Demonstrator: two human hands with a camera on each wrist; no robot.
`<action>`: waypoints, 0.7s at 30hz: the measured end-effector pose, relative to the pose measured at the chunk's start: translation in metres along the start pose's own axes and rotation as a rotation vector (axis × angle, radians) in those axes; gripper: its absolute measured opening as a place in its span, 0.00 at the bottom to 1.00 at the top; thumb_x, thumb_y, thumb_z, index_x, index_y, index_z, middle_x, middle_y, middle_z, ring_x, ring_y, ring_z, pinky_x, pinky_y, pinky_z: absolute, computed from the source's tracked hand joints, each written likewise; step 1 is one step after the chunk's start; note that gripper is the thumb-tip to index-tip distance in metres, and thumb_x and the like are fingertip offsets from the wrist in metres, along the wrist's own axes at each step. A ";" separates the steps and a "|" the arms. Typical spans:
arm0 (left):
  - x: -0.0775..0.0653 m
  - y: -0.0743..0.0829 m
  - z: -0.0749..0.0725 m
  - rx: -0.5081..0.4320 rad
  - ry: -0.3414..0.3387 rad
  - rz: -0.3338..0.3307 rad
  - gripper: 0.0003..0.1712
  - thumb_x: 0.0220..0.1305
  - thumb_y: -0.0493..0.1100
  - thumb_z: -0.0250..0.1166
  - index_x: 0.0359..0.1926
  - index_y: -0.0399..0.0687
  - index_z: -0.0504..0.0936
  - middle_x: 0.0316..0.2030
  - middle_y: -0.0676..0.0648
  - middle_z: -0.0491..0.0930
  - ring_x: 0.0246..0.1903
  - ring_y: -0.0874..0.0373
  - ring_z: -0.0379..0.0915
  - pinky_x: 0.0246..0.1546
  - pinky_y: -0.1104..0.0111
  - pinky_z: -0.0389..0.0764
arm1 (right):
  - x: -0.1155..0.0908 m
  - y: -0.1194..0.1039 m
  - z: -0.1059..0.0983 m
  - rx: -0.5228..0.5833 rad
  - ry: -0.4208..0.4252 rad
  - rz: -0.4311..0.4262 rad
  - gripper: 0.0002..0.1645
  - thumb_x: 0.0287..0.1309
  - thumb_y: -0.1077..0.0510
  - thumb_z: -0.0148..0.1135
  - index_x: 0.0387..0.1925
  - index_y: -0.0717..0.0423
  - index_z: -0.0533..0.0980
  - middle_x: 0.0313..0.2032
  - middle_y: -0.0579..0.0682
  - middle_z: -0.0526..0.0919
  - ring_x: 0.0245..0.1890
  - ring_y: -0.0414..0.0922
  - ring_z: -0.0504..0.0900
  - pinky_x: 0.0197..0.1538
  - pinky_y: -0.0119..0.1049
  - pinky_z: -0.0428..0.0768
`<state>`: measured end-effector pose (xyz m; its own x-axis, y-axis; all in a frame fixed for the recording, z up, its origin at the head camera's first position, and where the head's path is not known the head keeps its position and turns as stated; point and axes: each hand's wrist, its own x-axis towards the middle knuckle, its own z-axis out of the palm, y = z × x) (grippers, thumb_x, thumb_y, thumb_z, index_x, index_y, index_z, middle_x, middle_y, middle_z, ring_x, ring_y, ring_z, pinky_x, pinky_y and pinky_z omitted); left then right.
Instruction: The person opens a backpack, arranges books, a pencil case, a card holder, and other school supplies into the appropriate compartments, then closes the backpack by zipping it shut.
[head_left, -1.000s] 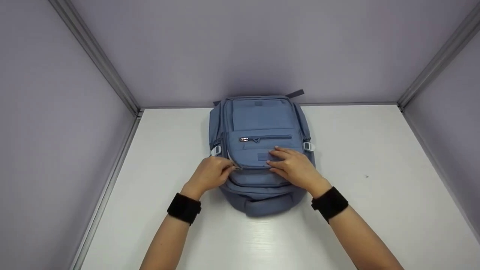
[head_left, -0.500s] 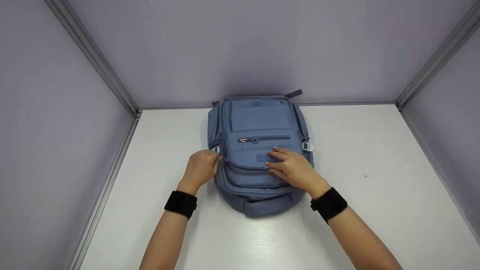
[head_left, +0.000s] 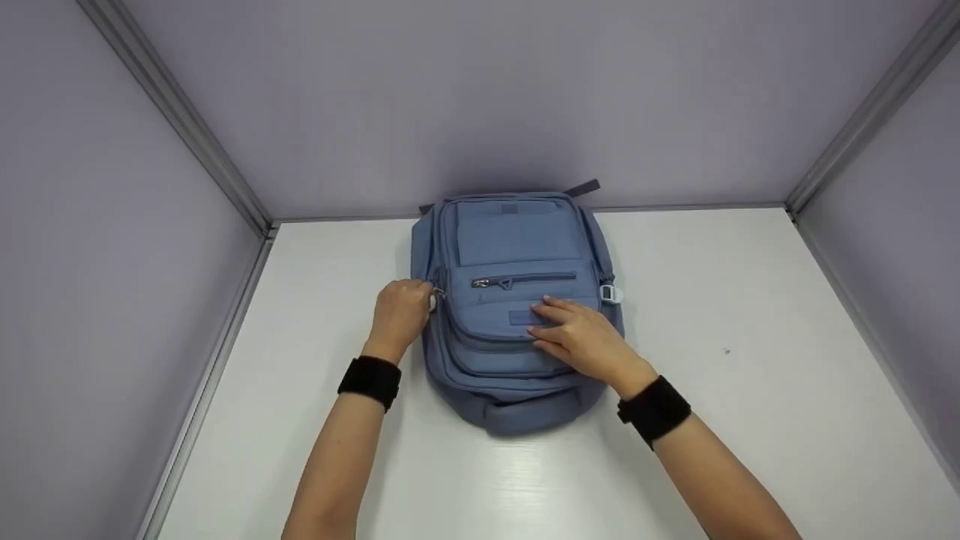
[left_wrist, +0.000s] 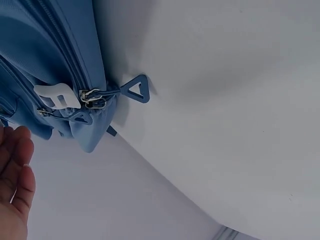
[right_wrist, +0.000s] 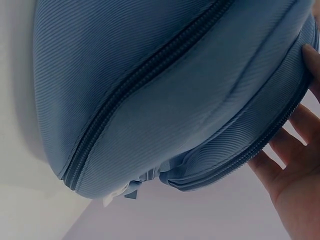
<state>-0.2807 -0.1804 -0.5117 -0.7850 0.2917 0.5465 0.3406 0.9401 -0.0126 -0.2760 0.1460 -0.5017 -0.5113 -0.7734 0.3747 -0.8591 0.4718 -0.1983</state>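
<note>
A blue backpack (head_left: 517, 240) lies on the table, its carry handle (head_left: 534, 414) at the near end. At its left side, my left hand (head_left: 403, 311) has curled fingers pinching a small metal zipper pull (head_left: 440, 293) of the front pocket. In the left wrist view that hand (left_wrist: 17, 172) is cut off by the frame edge, so its grip is hidden there. My right hand (head_left: 589, 341) rests on the pocket's front with fingers spread. From the right wrist view, its fingers (right_wrist: 295, 145) lie over the pocket's zippered edge (right_wrist: 240, 162).
White side buckles (left_wrist: 57, 96) and triangular zipper pulls (left_wrist: 138, 90) hang at the bag's side. A short horizontal zipper (head_left: 525, 278) crosses its front. The white table (head_left: 720, 285) meets a grey back wall (head_left: 525, 97) just behind the bag.
My left hand has moved from the pocket's near left corner up along its left side, carrying the zipper pull with it toward the side buckle. The right hand stays in place.
</note>
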 end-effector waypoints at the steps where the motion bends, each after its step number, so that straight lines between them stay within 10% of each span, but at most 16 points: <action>1: 0.002 -0.001 0.001 0.008 0.001 -0.005 0.08 0.58 0.31 0.68 0.23 0.38 0.81 0.19 0.43 0.80 0.19 0.48 0.75 0.23 0.58 0.75 | 0.000 0.000 0.000 0.000 0.001 -0.001 0.15 0.64 0.52 0.65 0.49 0.52 0.85 0.59 0.58 0.78 0.63 0.58 0.71 0.61 0.53 0.70; 15: 0.016 -0.004 0.015 0.060 0.029 -0.070 0.09 0.57 0.28 0.62 0.21 0.35 0.80 0.18 0.38 0.79 0.18 0.43 0.75 0.20 0.54 0.75 | 0.001 -0.005 0.005 0.006 0.023 -0.017 0.14 0.63 0.53 0.66 0.48 0.52 0.86 0.57 0.58 0.79 0.62 0.58 0.73 0.62 0.52 0.69; 21: 0.021 0.004 0.011 0.016 -0.076 -0.210 0.10 0.64 0.31 0.61 0.25 0.33 0.81 0.21 0.37 0.80 0.22 0.43 0.78 0.23 0.55 0.79 | 0.002 -0.003 0.004 0.028 0.006 0.009 0.15 0.64 0.52 0.66 0.49 0.53 0.85 0.59 0.58 0.77 0.64 0.57 0.71 0.64 0.52 0.67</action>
<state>-0.3013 -0.1684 -0.5096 -0.8750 0.1009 0.4735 0.1573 0.9842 0.0810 -0.2744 0.1413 -0.5043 -0.5188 -0.7669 0.3778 -0.8549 0.4665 -0.2271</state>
